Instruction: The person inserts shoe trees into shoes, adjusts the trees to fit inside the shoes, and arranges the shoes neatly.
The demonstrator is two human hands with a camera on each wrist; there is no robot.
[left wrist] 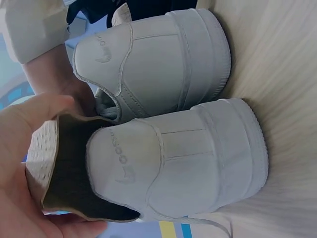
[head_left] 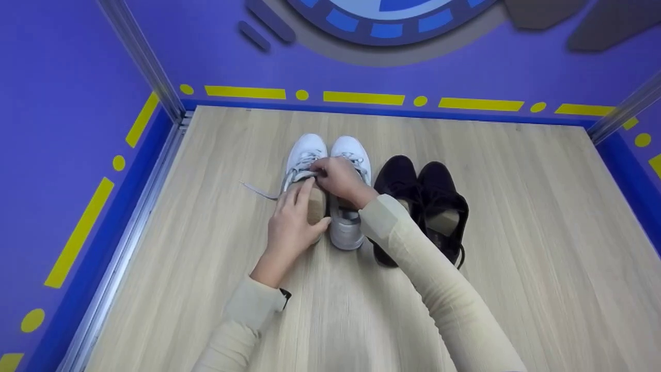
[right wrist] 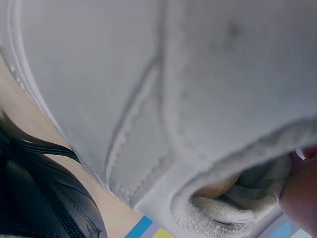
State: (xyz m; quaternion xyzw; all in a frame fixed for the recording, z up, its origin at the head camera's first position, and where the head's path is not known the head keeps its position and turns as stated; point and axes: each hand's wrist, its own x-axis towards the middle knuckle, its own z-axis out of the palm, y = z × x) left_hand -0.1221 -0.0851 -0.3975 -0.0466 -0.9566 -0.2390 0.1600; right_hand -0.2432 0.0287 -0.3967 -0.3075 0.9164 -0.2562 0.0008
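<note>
A pair of white lace-up shoes stands side by side, toes away from me: the left shoe (head_left: 304, 144) and the right shoe (head_left: 347, 235). A brown insert (left wrist: 74, 163) sits in the left shoe's opening. My left hand (head_left: 294, 219) spans this insert, thumb on one side and fairly straight fingers on the other, fingertips near the laces. Reaching across the right shoe, my right hand (head_left: 341, 178) pinches the left shoe's shoelace (head_left: 304, 173) near the tongue; its fingertips are partly hidden. One loose lace end (head_left: 258, 191) trails left onto the wooden surface (head_left: 206, 248).
A pair of black lace-up shoes (head_left: 395, 168) stands just right of the white pair, partly behind my right sleeve (head_left: 439, 279). Blue-purple panels (head_left: 361, 77) with yellow marks bound the surface at the back and sides, joined by metal posts (head_left: 150, 57).
</note>
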